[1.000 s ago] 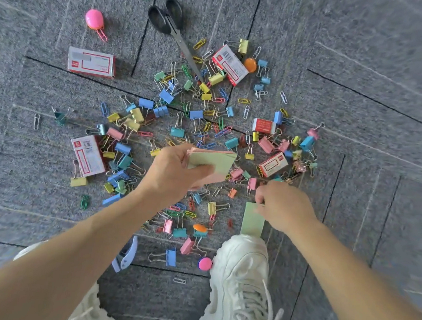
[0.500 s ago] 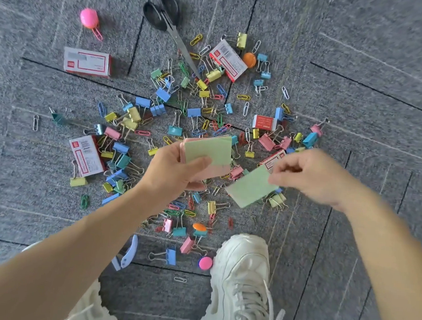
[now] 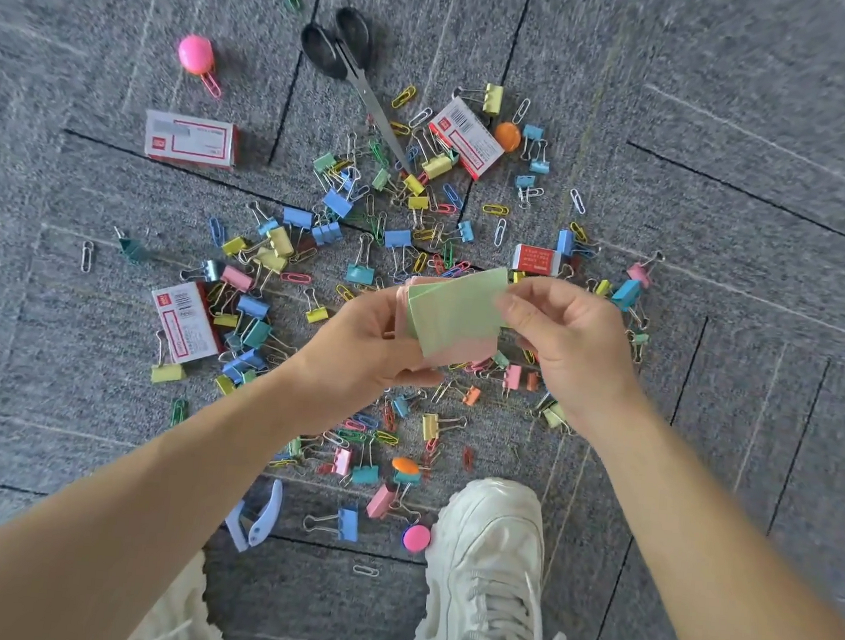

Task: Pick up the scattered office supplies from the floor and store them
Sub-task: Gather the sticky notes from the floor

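Head view: at the centre of the frame, above the grey carpet floor (image 3: pixel 739 118), the left hand (image 3: pixel 371 346) grips a stack of sticky notes (image 3: pixel 464 350), pink below and green on top, with its thumb curled over the near edge. The right hand (image 3: pixel 568 344), coming in from 3 o'clock, pinches the right edge of the top green sheet (image 3: pixel 454 312), so both hands meet on the stack.

Beneath and around them, coloured binder clips (image 3: pixel 397 238) and paper clips (image 3: pixel 500 232) lie scattered on the floor. Black-handled scissors (image 3: pixel 352 65) lie at 12 o'clock and a pink ball-shaped piece (image 3: pixel 195 54) at 11. One staple box (image 3: pixel 190 140) lies at 10, a second (image 3: pixel 185 322) at 9 and a third (image 3: pixel 466 138) at 1 o'clock. A lilac staple remover (image 3: pixel 257 515) sits at 7 o'clock and a white shoe (image 3: pixel 486 573) at 5.
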